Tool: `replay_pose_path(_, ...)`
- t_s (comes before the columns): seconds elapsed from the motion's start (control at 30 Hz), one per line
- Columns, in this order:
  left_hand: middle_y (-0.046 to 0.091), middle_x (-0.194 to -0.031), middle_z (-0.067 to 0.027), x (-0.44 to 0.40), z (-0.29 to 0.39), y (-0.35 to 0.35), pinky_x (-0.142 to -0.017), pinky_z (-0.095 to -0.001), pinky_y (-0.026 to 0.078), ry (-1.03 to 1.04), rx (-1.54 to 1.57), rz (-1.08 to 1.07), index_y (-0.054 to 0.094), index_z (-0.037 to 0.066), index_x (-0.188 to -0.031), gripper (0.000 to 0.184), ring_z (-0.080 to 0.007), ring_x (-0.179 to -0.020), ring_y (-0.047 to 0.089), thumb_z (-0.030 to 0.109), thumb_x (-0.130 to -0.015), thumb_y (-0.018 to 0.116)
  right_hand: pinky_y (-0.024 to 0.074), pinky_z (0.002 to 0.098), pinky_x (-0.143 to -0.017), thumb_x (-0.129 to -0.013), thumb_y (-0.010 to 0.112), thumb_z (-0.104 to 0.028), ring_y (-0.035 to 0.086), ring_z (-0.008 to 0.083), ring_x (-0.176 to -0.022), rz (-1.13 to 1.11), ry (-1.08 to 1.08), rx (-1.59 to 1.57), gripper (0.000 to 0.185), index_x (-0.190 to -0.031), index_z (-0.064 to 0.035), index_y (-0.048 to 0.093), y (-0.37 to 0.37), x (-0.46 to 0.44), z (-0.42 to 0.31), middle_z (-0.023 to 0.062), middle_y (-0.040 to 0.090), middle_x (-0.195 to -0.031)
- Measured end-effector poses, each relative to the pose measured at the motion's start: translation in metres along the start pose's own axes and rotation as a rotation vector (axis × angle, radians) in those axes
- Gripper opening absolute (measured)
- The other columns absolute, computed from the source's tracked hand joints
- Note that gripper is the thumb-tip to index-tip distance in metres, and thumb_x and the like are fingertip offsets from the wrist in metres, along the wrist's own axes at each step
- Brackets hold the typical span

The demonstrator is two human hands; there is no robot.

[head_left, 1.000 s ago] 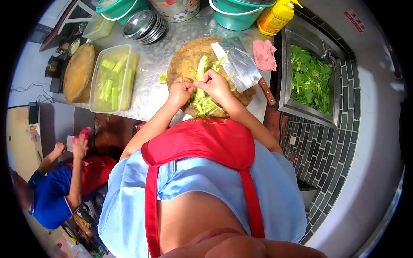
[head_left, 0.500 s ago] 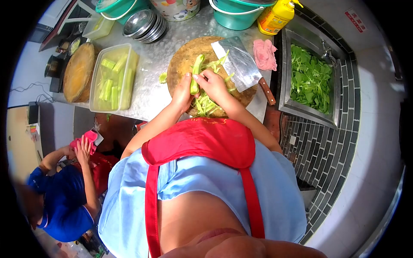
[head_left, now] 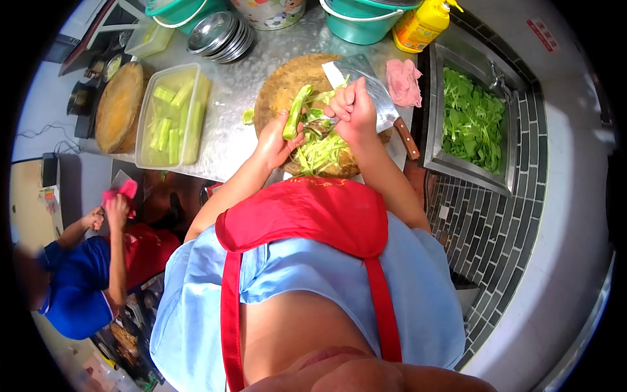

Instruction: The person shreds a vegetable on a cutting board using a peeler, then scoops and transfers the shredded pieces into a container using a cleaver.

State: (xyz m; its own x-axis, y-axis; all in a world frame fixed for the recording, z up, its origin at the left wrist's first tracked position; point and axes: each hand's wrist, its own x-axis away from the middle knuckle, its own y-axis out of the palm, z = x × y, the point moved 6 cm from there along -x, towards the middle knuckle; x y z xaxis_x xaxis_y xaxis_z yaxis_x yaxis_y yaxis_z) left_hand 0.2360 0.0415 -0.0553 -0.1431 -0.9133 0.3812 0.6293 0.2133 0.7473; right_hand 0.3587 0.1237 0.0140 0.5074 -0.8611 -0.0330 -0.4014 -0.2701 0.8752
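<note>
The right hand [head_left: 356,117] is now standing apart from the left, having moved off the peeled green stalk [head_left: 298,112] that both hands were touching half a second ago. The left hand [head_left: 277,140] is therefore gripping the stalk alone, holding it tilted over the left half of the round chopping board [head_left: 274,78], with its upper end pointing away from the person. The right hand's fingers are curling inward above the board's right half, in front of the cleaver [head_left: 385,104]. More of the peelings [head_left: 320,153], heaping toward the board's near edge, are showing between the parted hands.

The cleaver is lying across the board's right edge, its handle pointing toward the tabletop's near right corner. The plastic container [head_left: 204,104], holding cut stalk pieces [head_left: 175,145], is sitting by the tabletop's near edge, left of the board.

The right hand is hiding part of the cleaver's blade, and whether its fingers are pinching a strip of peel is impossible to tell. The left hand is covering part of the stalk's lower end. The buckets [head_left: 356,26] are running out of view at the top, and the co-worker's hand [head_left: 117,210] is partly overlapping a pink cloth [head_left: 125,189].
</note>
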Motion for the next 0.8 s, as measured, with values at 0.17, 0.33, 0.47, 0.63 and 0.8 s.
replay_pose_path(0.17, 0.056, -0.082, -0.0070, 0.009, 0.002, 0.013, -0.060, -0.0295, 0.044, 0.006, -0.094, 0.225, 0.051, 0.005, -0.099, 0.028, -0.0167, -0.064, 0.051, 0.031, -0.092, 0.042, 0.0248, 0.0262, -0.042, -0.092, 0.037, -0.045, 0.022, 0.0094, -0.037, 0.025, 0.181, -0.054, 0.049, -0.055, -0.0132, 0.035, 0.005, -0.009, 0.032, -0.0019, 0.026, -0.047)
replay_pose_path(0.33, 0.056, -0.081, -0.0073, 0.006, -0.004, -0.002, -0.054, -0.0289, 0.043, 0.021, -0.099, 0.267, 0.051, 0.006, -0.098, 0.026, -0.0152, -0.056, 0.049, 0.030, -0.091, 0.042, 0.0237, 0.0257, -0.040, -0.091, 0.039, -0.045, 0.021, 0.0095, -0.036, 0.002, 0.221, -0.046, 0.049, -0.054, -0.0132, 0.035, 0.010, -0.011, 0.041, -0.0019, 0.025, -0.046)
replay_pose_path(0.47, 0.053, -0.075, -0.0068, 0.005, -0.006, 0.000, -0.050, -0.0265, 0.039, -0.001, -0.150, 0.090, 0.050, 0.006, -0.098, 0.027, -0.0118, -0.043, 0.038, 0.029, -0.092, 0.037, 0.0236, 0.0259, -0.039, -0.090, 0.041, -0.045, 0.021, 0.0096, -0.036, -0.003, 0.232, -0.036, 0.049, -0.054, -0.0132, 0.034, 0.013, -0.010, 0.044, -0.0017, 0.025, -0.046)
replay_pose_path(0.63, 0.052, -0.072, -0.0071, 0.008, -0.007, 0.003, -0.046, -0.0258, 0.035, 0.076, -0.204, 0.134, 0.048, 0.005, -0.101, 0.025, -0.0110, -0.039, 0.034, 0.024, -0.091, 0.035, 0.0226, 0.0261, -0.038, -0.089, 0.043, -0.045, 0.021, 0.0101, -0.035, 0.020, 0.215, 0.009, 0.049, -0.053, -0.0133, 0.034, 0.011, -0.009, 0.044, -0.0015, 0.025, -0.046)
replay_pose_path(0.8, 0.051, -0.070, -0.0068, 0.013, -0.006, 0.007, -0.046, -0.0252, 0.033, 0.111, -0.259, 0.152, 0.046, 0.005, -0.107, 0.029, -0.0108, -0.040, 0.033, 0.027, -0.092, 0.034, 0.0218, 0.0264, -0.037, -0.089, 0.044, -0.044, 0.021, 0.0103, -0.036, 0.068, 0.203, 0.001, 0.048, -0.053, -0.0136, 0.033, 0.003, -0.011, 0.045, -0.0017, 0.025, -0.047)
